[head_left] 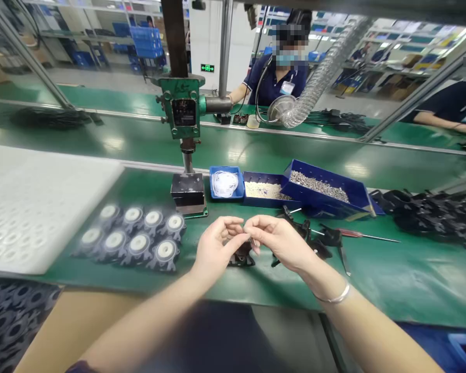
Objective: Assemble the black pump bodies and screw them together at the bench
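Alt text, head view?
A person's left grip and right grip are close together over a dark part on a green bench; anything held is too small to tell. Eight black parts with white rings sit at left; blue bins of small pieces stand behind.

I'm getting a bright picture, light from above glaring in patches off the green tabletop (399, 280). The fingers (261, 221) look fairly clear, but the white sheet (62, 191) smears and wide-angle stretch warps the edges.

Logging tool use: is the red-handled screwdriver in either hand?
No, the red-handled screwdriver lies on the green tabletop, right of the right hand.
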### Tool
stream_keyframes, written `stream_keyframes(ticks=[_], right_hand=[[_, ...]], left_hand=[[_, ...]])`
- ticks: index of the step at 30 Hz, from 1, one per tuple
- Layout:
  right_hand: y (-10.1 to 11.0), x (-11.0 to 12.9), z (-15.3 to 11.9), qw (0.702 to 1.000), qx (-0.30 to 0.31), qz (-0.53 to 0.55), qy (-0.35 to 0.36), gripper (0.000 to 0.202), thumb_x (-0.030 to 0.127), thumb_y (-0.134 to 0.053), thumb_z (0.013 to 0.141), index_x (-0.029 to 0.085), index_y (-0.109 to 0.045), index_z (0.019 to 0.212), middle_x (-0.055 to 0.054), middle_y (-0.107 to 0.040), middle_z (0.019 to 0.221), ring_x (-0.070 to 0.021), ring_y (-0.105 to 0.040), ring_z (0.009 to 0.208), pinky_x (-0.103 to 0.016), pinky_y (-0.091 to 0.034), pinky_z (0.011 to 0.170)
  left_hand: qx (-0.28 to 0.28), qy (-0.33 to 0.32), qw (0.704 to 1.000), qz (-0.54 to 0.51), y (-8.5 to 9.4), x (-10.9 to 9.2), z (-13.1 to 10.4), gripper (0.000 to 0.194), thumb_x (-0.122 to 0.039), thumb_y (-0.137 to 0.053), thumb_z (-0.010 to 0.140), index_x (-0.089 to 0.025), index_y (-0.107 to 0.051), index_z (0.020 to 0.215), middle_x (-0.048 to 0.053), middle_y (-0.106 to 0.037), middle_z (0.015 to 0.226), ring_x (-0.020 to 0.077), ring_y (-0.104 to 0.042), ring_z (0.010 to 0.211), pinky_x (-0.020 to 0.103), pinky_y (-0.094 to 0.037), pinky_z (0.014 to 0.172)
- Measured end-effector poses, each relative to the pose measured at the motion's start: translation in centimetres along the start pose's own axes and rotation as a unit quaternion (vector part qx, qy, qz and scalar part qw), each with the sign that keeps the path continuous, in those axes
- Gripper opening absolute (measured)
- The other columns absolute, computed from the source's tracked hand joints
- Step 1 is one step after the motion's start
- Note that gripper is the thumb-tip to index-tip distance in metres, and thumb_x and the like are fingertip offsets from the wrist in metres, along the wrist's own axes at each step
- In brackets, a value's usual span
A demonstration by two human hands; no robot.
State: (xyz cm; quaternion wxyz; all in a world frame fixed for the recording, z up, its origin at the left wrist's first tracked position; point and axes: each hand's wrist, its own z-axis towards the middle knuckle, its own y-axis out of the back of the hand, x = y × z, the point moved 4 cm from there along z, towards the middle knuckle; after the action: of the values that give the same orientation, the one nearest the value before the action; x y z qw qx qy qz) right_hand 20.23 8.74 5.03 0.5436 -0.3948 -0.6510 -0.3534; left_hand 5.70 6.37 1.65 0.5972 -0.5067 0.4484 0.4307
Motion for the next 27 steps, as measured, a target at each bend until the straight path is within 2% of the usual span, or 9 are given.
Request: stream_keyframes(ticks=[3, 7, 14, 17, 21, 27], right_hand=[[-0.7, -0.8, -0.1, 1.000, -0.009, 0.001, -0.001, 0.031, 0.046, -0.072, 0.082, 0.017, -0.065, 0.079, 0.003, -0.058, 0.060, -0.0103, -0.052, 0.053, -0.024, -0.044, 0.054], [-0.9, -1.2, -0.1, 1.000, -0.008, -0.017, -0.008, 0.030, 0.047, -0.072, 0.081, 0.017, -0.064, 0.077, 0.003, -0.061, 0.064, -0.0103, -0.054, 0.051, -0.025, -0.045, 0.053], [-1.0, -1.6, -0.6, 1.000, -0.016, -0.021, 0.010, 0.026, 0.043, -0.069, 0.085, 0.018, -0.064, 0.079, 0.003, -0.061, 0.066, -0.0097, -0.053, 0.052, -0.025, -0.045, 0.054], [-1.1, -1.7, -0.8, 0.999, -0.026, -0.028, 0.027, 0.027, 0.043, -0.068, 0.086, 0.018, -0.064, 0.078, 0.003, -0.060, 0.064, -0.0096, -0.053, 0.052, -0.025, -0.045, 0.053], [-1.2, -2.2, -1.0, 0.998, -0.045, -0.008, 0.032, 0.026, 0.043, -0.071, 0.084, 0.018, -0.063, 0.080, 0.003, -0.060, 0.063, -0.0103, -0.053, 0.052, -0.025, -0.045, 0.053], [0.4, -2.6, -1.8, 0.985, -0.162, 0.009, 0.060, 0.022, 0.039, -0.069, 0.087, 0.018, -0.063, 0.083, 0.004, -0.058, 0.059, -0.0098, -0.054, 0.052, -0.024, -0.044, 0.055]], left_hand=[[0.018, 0.034, 0.999, 0.008, 0.7, 0.1, 0.0, 0.027, -0.029, -0.076, 0.080, -0.016, -0.063, 0.100, 0.001, -0.068, 0.082, 0.0117, -0.066, 0.075, 0.024, -0.055, 0.073], [0.058, 0.061, 0.996, 0.015, 1.2, 0.1, -0.3, 0.027, -0.027, -0.075, 0.082, -0.018, -0.065, 0.105, -0.001, -0.067, 0.076, 0.0118, -0.066, 0.071, 0.023, -0.054, 0.070], [0.061, 0.066, 0.996, 0.014, 1.1, 0.1, -0.4, 0.023, -0.025, -0.072, 0.083, -0.017, -0.070, 0.104, 0.000, -0.067, 0.077, 0.0123, -0.067, 0.072, 0.024, -0.056, 0.072], [0.051, 0.058, 0.997, 0.024, 1.2, 0.2, -0.6, 0.019, -0.024, -0.071, 0.084, -0.018, -0.071, 0.102, 0.000, -0.065, 0.078, 0.0113, -0.068, 0.071, 0.022, -0.056, 0.071], [0.034, -0.002, 0.996, 0.084, 1.5, 0.0, -0.8, 0.014, -0.022, -0.070, 0.085, -0.021, -0.074, 0.098, 0.000, -0.062, 0.084, 0.0107, -0.069, 0.071, 0.021, -0.057, 0.070], [-0.042, 0.004, 0.991, 0.129, 3.3, 1.2, -0.6, 0.016, -0.032, -0.071, 0.085, -0.020, -0.072, 0.095, 0.002, -0.072, 0.088, 0.0165, -0.073, 0.079, 0.027, -0.059, 0.077]])
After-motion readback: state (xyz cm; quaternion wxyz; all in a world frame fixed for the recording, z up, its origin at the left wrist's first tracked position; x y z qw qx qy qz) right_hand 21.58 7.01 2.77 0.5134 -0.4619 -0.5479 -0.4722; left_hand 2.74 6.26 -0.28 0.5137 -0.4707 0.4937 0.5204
